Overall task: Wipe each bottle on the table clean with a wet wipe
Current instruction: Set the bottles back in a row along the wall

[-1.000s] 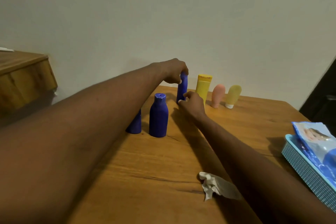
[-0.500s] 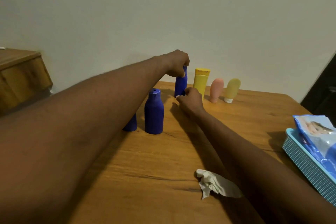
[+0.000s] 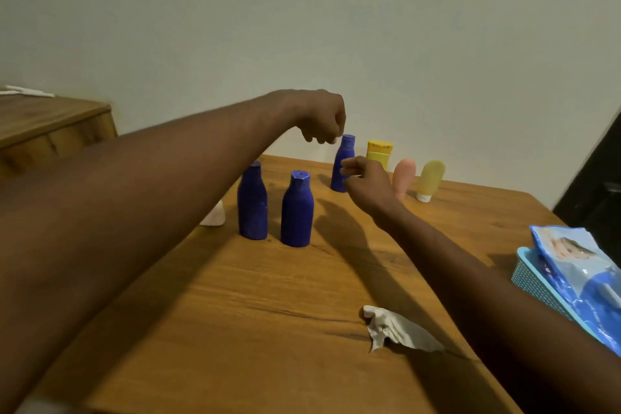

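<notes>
Three blue bottles stand on the wooden table: two side by side near the middle and a third blue bottle farther back. Beyond it stand a yellow tube, a pink bottle and a pale yellow bottle. My left hand hovers just left of the far blue bottle's cap, fingers curled, holding nothing. My right hand is in front of that bottle's lower part, fingers loosely apart and empty. A crumpled white wipe lies on the table near me.
A teal basket at the right edge holds a blue pack of wipes. Another white scrap shows beside my left forearm. A wooden cabinet stands at the left, a dark doorway at the right. A wall backs the table.
My left hand has let go of the far blue bottle's cap and lifted off to the left. My right hand has drawn back from its base. The bottle stays upright.
</notes>
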Available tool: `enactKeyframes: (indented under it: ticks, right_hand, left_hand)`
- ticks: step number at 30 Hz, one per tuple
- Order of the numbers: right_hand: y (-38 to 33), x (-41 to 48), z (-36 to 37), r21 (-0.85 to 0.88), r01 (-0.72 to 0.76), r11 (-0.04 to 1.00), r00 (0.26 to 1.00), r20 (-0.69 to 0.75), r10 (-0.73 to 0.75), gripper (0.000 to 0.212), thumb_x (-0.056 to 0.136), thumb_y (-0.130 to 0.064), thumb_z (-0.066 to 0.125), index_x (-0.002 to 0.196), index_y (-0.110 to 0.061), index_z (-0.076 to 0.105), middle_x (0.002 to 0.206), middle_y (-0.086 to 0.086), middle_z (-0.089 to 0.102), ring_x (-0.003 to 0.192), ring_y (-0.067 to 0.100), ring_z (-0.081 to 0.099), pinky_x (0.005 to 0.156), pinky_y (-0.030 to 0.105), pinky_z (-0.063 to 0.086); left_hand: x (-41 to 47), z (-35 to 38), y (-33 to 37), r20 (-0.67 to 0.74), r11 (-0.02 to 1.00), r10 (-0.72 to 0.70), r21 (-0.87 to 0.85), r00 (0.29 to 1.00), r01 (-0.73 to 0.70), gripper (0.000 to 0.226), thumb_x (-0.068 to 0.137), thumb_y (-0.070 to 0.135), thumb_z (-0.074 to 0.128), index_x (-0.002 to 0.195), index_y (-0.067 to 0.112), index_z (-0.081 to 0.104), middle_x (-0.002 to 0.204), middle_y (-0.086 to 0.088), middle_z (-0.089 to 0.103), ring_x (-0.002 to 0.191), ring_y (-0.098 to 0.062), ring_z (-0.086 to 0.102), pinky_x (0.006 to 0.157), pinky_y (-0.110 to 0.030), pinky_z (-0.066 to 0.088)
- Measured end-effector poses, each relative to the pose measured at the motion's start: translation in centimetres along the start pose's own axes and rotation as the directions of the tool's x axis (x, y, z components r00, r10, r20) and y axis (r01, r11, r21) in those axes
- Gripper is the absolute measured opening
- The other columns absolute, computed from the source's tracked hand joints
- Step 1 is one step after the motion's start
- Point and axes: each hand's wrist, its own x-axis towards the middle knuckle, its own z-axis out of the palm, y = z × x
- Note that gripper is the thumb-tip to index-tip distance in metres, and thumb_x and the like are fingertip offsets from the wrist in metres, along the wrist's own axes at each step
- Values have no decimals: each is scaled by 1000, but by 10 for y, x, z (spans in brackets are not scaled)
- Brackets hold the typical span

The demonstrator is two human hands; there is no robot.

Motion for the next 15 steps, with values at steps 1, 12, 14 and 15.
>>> enactKeyframes:
  ticks: [1, 12, 14, 15]
  right_hand:
    - [-4, -7, -3, 3, 19, 1000, 999, 48, -19, 50, 89, 6, 61, 135, -12, 59, 131, 5, 63, 124, 21, 58, 106, 46, 53]
    - [-9, -69, 23, 61, 73, 995, 945, 315, -88, 61, 78, -33, 83, 133, -20, 59, 129, -2, 66, 118, 16, 63, 102, 41, 53]
    - [-5, -73, 33, 75, 89, 993, 958, 268, -106, 52, 84, -31, 83, 130, -19, 60, 125, -3, 67, 115, 14, 64, 98, 36, 55]
    - [-3, -75, 37, 77, 105, 991, 966, 229, -120, 48, 86, -30, 81, 128, -19, 61, 123, -3, 68, 114, 13, 65, 96, 35, 56]
  left_hand:
    - [-12, -4, 2, 20, 1000, -8, -11, 1000, 8, 31, 101, 9, 60, 131, 5, 64, 111, -8, 69, 96, -18, 67, 69, -24, 54]
    - [-98, 25, -7, -5, 998, -38, 59, 999, 38, 29, 96, 14, 64, 124, 12, 71, 116, -2, 72, 102, -15, 66, 82, -27, 48]
    - [-102, 30, -9, -52, 999, -29, 41, 998, 31, 29, 96, 14, 65, 124, 11, 72, 116, -3, 73, 98, -15, 66, 80, -26, 47]
    - [-103, 32, -9, -68, 999, -24, 35, 997, 27, 29, 97, 14, 66, 125, 10, 72, 116, -3, 73, 97, -14, 66, 80, -25, 47]
